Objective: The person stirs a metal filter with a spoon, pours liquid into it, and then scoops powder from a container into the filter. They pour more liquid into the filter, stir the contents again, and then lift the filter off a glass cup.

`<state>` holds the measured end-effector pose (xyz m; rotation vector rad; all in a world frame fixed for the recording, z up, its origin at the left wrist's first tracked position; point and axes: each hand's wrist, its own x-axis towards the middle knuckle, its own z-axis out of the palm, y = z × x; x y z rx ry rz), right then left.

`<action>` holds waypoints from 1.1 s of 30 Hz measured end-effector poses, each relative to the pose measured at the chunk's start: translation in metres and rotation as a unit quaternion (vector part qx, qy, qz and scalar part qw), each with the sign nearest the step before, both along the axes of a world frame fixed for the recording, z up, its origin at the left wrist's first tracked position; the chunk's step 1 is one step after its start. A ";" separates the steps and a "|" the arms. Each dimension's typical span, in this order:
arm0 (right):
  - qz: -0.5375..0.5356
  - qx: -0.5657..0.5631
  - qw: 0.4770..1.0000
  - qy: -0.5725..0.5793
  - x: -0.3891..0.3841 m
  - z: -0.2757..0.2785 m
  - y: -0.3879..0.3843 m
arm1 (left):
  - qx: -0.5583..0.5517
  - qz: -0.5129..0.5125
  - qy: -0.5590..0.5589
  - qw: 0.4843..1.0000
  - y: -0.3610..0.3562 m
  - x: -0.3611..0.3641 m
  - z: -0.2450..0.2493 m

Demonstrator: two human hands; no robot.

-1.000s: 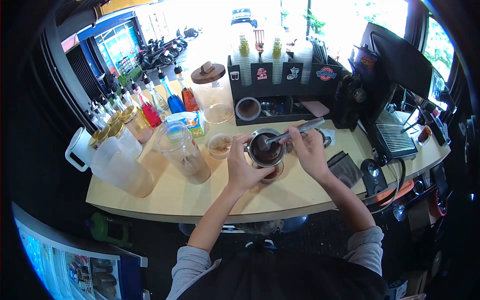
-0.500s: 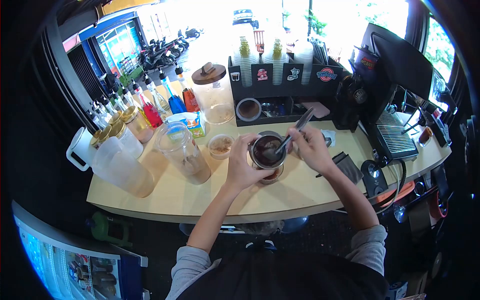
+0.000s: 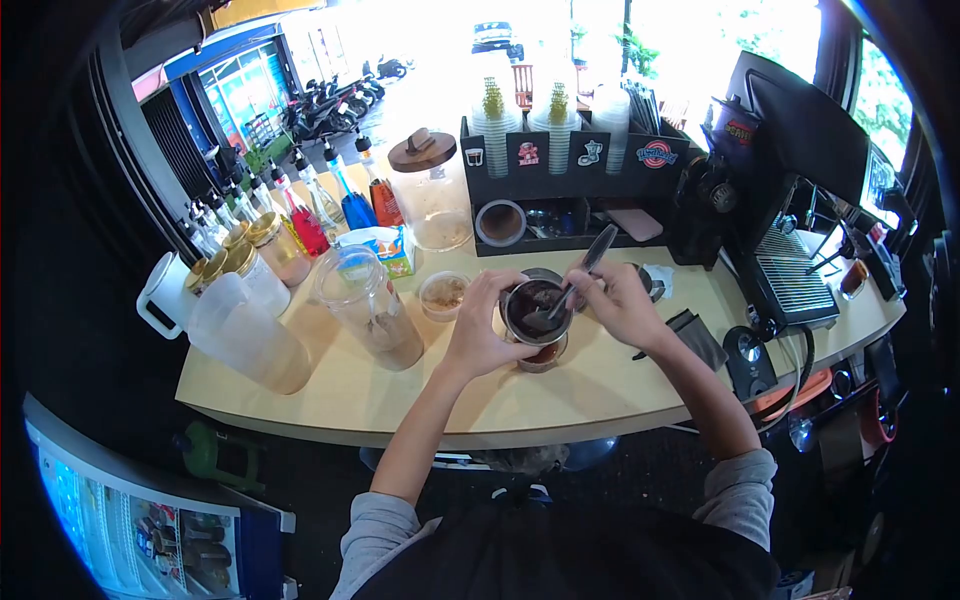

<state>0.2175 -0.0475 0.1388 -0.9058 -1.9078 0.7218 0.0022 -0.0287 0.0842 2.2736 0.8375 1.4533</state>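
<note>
My left hand (image 3: 475, 330) is wrapped round a round metal cup (image 3: 522, 312) with dark brown contents, its mouth facing me. In my right hand (image 3: 622, 303) is a spoon (image 3: 603, 246), pinched by the handle, its bowl down inside the cup. Partly hidden beneath the cup stands a clear container (image 3: 545, 358) with reddish-brown contents. Left of my left hand sits a small clear tub (image 3: 444, 295) holding light brown bits. Dark folded cloths (image 3: 690, 340) lie to the right of my right hand.
On the left of the wooden counter (image 3: 470, 410) stand a frosted pitcher (image 3: 245, 335), a tall clear jar (image 3: 370, 310) and several pump bottles (image 3: 350, 205). A black organiser (image 3: 550, 240) with stacked cups is behind my hands. An espresso machine (image 3: 795, 270) occupies the right.
The spoon has shifted within the cup, its handle now leaning more to the left. My right hand has moved slightly left, closer to the cup. My left hand keeps its hold.
</note>
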 end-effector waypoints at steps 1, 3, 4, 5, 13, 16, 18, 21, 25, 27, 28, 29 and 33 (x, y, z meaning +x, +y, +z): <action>0.002 -0.020 0.999 0.040 0.001 0.005 0.000 | 0.000 0.000 0.000 1.000 0.000 0.000 0.000; 0.005 -0.042 0.996 0.079 0.001 0.005 0.001 | -0.001 -0.003 0.003 1.000 -0.001 0.000 0.002; 0.019 -0.020 0.999 0.046 0.001 0.003 0.002 | -0.002 -0.002 0.003 1.000 -0.001 0.000 0.003; 0.033 0.003 0.999 0.014 0.001 0.001 0.004 | 0.000 -0.002 0.014 1.000 -0.001 0.000 0.004; 0.059 -0.010 0.998 -0.029 0.012 0.011 0.015 | 0.017 0.003 0.042 0.999 0.001 0.004 0.005; 0.079 -0.012 0.996 -0.036 0.006 0.013 0.010 | 0.033 0.010 0.069 0.997 0.000 0.005 0.004; 0.057 -0.013 0.998 0.009 0.009 0.011 0.020 | 0.010 0.010 0.054 0.998 -0.002 0.004 0.003; 0.091 -0.002 0.996 -0.017 0.012 0.008 0.024 | 0.026 0.021 0.039 0.999 -0.005 0.002 0.001; 0.118 0.045 0.992 0.023 0.005 -0.004 0.020 | 0.044 0.042 0.052 0.997 -0.012 0.004 -0.001; 0.113 0.036 0.993 0.025 0.011 -0.001 0.024 | 0.049 0.050 0.052 0.996 -0.015 0.005 -0.003; 0.105 0.027 0.994 0.029 0.012 -0.001 0.023 | 0.048 0.053 0.051 0.996 -0.017 0.006 -0.004; 0.108 0.026 0.993 0.029 0.012 -0.003 0.019 | 0.050 0.062 0.053 0.995 -0.019 0.008 -0.005; 0.088 -0.001 0.995 0.040 0.015 -0.005 0.012 | 0.053 0.079 0.049 0.994 -0.022 0.011 -0.006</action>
